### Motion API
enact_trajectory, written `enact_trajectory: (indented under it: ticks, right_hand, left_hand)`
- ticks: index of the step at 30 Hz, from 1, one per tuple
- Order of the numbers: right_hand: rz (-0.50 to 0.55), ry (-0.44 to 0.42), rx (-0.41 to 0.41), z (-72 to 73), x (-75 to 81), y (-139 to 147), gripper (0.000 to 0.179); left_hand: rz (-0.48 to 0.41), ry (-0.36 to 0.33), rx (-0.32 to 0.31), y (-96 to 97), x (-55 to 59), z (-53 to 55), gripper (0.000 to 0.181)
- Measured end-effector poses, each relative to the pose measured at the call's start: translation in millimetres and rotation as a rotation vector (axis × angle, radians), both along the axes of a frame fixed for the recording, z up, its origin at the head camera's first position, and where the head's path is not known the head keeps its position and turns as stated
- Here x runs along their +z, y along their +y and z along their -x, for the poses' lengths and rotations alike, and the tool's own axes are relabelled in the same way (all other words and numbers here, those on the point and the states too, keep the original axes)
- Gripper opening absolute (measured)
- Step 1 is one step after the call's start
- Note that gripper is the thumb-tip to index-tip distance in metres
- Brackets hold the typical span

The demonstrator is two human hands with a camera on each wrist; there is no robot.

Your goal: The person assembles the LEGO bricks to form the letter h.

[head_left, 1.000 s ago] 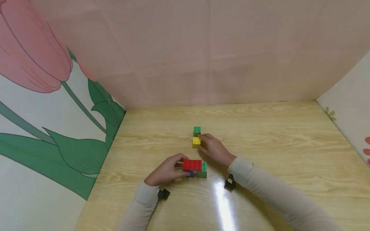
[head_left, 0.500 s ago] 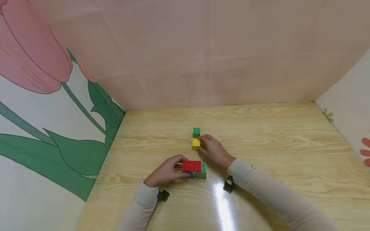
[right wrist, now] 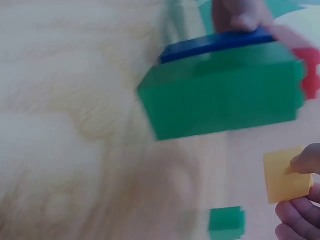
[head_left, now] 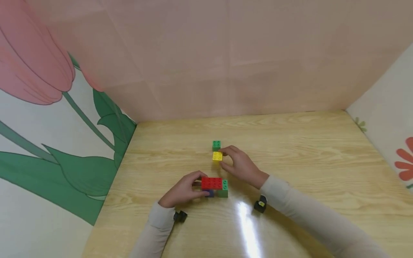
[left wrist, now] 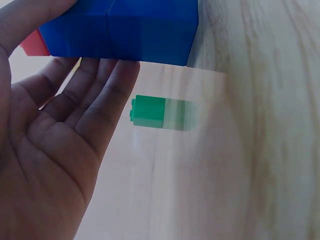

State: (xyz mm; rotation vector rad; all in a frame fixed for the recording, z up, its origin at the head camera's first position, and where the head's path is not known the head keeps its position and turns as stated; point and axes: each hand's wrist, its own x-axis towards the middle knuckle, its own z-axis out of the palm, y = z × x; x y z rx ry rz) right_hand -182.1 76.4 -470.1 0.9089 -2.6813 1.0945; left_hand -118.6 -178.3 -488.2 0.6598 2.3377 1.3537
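My left hand (head_left: 181, 190) grips a stack of blue bricks (left wrist: 150, 30) between thumb and fingers. On top of that stack lies a long red brick (head_left: 211, 183), reaching over toward a tall green stack (head_left: 223, 193) on the right, whose outer studs stay bare. Between thumb and fingertips my right hand (head_left: 242, 165) pinches a square yellow brick (head_left: 217, 156), which hangs just above the table with a shadow below it. Behind the yellow brick a small green brick (head_left: 216, 145) stands on the table, touched by neither hand.
The wood-grain table (head_left: 290, 150) ends at a pink-beige back wall (head_left: 193, 71). A tulip-printed panel (head_left: 64, 143) closes the left side, and a white flowered panel (head_left: 380, 114) the right. A light glare (head_left: 248, 229) streaks the table near the front.
The yellow brick has risen off the table in my right hand. My left hand keeps its grip on the blue stack. The head view has shifted slightly.
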Motion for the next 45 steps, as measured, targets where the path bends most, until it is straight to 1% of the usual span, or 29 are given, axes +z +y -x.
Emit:
enact_trajectory:
  ticks: [3, 6, 10, 16, 21, 24, 26, 31, 36, 41, 45]
  right_hand:
    - [0.027, 0.028, 0.015, -6.8, 11.5, 0, 0.039]
    - [0.048, 0.077, 0.041, -14.1, 23.4, -1, 0.041]
    - [0.076, 0.119, 0.090, -25.0, 37.0, -2, 0.043]
    - [0.098, 0.156, 0.138, -40.4, 52.7, -5, 0.041]
    - [0.099, 0.164, 0.170, -50.5, 60.9, -8, 0.038]
    - [0.106, 0.161, 0.192, -55.6, 63.2, -10, 0.038]
    - [0.113, 0.157, 0.206, -58.6, 63.7, -11, 0.039]
    - [0.113, 0.148, 0.231, -63.9, 58.9, -14, 0.041]
    - [0.110, 0.140, 0.234, -66.8, 51.7, -16, 0.041]
    - [0.096, 0.128, 0.225, -68.1, 47.9, -16, 0.041]
    - [0.095, 0.115, 0.221, -69.2, 46.7, -16, 0.039]
  left_hand:
    - [-0.004, 0.011, -0.002, -0.5, -1.0, -0.2, 0.037]
    - [-0.014, 0.019, -0.004, -0.8, -1.1, -0.4, 0.038]
    - [-0.034, 0.020, -0.009, -0.7, -1.4, -0.3, 0.039]
    - [-0.056, 0.028, -0.016, 0.5, -2.6, 0.2, 0.039]
    - [-0.045, 0.047, -0.027, 0.4, -3.0, 0.5, 0.039]
    - [-0.028, 0.076, -0.035, -0.5, -3.6, 0.6, 0.045]
    - [-0.017, 0.095, -0.038, -1.0, -4.0, 0.7, 0.052]
    - [-0.007, 0.113, -0.041, -1.7, -5.0, 0.7, 0.062]
    - [-0.025, 0.117, -0.061, -1.3, -6.9, 0.8, 0.064]
    - [-0.046, 0.125, -0.078, -0.4, -8.5, 1.9, 0.066]
    - [-0.045, 0.109, -0.079, -0.4, -8.2, 2.6, 0.064]
